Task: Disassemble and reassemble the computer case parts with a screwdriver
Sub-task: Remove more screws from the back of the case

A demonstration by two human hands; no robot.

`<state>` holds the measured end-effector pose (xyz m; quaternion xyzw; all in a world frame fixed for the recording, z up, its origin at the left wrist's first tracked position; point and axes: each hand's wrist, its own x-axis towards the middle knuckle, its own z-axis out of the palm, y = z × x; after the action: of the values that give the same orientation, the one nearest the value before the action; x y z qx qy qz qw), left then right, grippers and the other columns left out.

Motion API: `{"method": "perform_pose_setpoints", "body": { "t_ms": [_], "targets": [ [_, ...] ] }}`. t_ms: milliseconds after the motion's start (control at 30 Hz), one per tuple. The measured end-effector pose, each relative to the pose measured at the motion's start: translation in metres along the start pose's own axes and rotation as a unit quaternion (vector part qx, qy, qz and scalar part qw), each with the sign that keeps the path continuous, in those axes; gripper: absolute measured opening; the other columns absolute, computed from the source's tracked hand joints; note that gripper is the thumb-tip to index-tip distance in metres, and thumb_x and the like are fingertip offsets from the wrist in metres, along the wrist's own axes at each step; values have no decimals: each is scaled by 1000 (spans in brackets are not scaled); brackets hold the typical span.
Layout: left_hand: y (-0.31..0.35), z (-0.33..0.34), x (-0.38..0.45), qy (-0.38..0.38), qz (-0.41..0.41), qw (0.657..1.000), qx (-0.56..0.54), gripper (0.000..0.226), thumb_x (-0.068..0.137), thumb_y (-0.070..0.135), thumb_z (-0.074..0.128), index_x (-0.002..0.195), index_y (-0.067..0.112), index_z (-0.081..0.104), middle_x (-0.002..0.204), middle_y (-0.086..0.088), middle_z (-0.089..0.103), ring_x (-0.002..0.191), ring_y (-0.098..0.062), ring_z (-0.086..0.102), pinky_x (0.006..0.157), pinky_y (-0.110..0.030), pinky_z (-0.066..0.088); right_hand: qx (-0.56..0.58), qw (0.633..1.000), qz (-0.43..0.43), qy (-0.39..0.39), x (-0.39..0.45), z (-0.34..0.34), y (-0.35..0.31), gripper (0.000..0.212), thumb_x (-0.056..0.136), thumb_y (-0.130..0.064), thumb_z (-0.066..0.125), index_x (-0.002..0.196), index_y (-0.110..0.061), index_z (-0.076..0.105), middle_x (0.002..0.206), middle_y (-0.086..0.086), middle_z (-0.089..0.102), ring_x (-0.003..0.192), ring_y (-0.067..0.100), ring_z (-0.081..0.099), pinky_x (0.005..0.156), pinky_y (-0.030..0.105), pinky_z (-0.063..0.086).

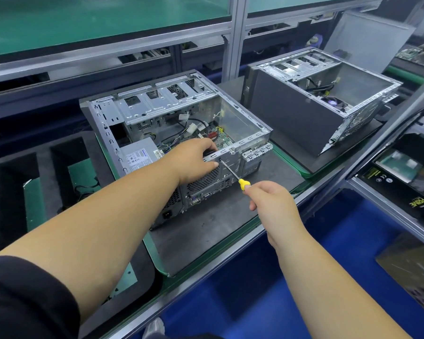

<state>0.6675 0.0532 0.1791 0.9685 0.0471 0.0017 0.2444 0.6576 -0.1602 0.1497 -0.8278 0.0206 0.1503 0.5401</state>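
Only one word that we can read

We make out "PRIME" in yellow-green letters on the black box (416, 192) at the right edge, with a row of small round marks near its top that we cannot decipher; the white label (137, 156) on the power supply (132, 149) inside the open computer case (230, 157) carries blue and black print too small for us to read
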Motion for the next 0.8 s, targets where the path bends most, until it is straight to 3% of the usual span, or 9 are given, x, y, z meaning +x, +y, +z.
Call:
{"method": "perform_pose_setpoints", "body": {
  "t_ms": [67, 167, 267, 333, 433, 533, 633, 700, 800],
  "targets": [
    [0, -1, 0, 3, -1, 1000, -3, 31, 88, 34, 67, 117, 22, 61, 114, 2, 62, 101, -18, 56, 84, -27, 41, 128, 985, 96, -62, 1, 4, 3, 28, 95, -35, 61, 90, -9, 72, 58, 0, 52, 48, 15, 36, 50, 30, 32],
    [-1, -1, 0, 5, -18, 999, -26, 33, 87, 34, 70, 118, 24, 63, 113, 3, 65, 102, -18, 59, 90, -31, 47, 357, 871, 256, -219, 1, 6, 4, 52, 101, -45, 49, 96, 0, 74, 55, 1, 46, 42, 11, 26, 42, 23, 25],
    [-1, -1, 0, 7, -28, 999, -33, 35, 86, 35, 71, 119, 25, 64, 113, 4, 66, 102, -17, 60, 92, -32, 48, 410, 828, 287, -253, 3, 9, 7, 48, 102, -43, 48, 98, -1, 72, 54, -3, 38, 40, 8, 28, 35, 20, 28],
    [-2, -1, 0, 9, -26, 999, -28, 36, 86, 35, 71, 119, 25, 64, 115, 4, 65, 103, -17, 59, 92, -30, 47, 390, 845, 274, -243, 4, 9, 7, 45, 102, -42, 48, 100, -2, 68, 54, -4, 37, 37, 6, 25, 32, 19, 24],
    [-2, -1, 0, 9, -25, 999, -25, 37, 86, 36, 72, 120, 25, 64, 116, 4, 65, 104, -18, 58, 91, -29, 46, 271, 920, 223, -176, 3, 11, -1, 46, 103, -45, 46, 93, -6, 68, 50, -4, 36, 38, 8, 22, 33, 21, 21],
    [-2, -1, 0, 10, -24, 999, -26, 38, 85, 35, 73, 120, 24, 64, 115, 3, 65, 104, -18, 59, 90, -28, 45, -43, 998, 37, -28, -6, 14, -8, 45, 104, -44, 43, 76, -16, 65, 49, -8, 43, 46, 16, 38, 47, 28, 27],
    [-3, -1, 1, 11, -25, 999, -23, 39, 85, 35, 73, 121, 23, 65, 114, 3, 66, 102, -18, 59, 86, -25, 43, -364, 915, -150, 89, -14, 16, -5, 39, 104, -46, 37, 80, -17, 45, 66, -5, 47, 63, 28, 45, 50, 34, 22],
    [-3, -1, 0, 13, -21, 1000, -19, 37, 86, 36, 72, 120, 24, 64, 114, 4, 66, 102, -18, 59, 85, -25, 43, -387, 899, -175, 108, -14, 15, -2, 35, 103, -46, 40, 82, -19, 45, 69, -3, 48, 65, 28, 45, 51, 35, 26],
    [-1, 2, -4, 38, -2, 999, 1, 41, 87, 38, 68, 124, 23, 61, 120, 3, 64, 110, -19, 58, 92, -29, 45, -105, 993, -46, 27, -5, 10, -5, 35, 97, -45, 56, 81, -16, 65, 68, 3, 62, 58, 24, 51, 55, 35, 40]
  ]
}}
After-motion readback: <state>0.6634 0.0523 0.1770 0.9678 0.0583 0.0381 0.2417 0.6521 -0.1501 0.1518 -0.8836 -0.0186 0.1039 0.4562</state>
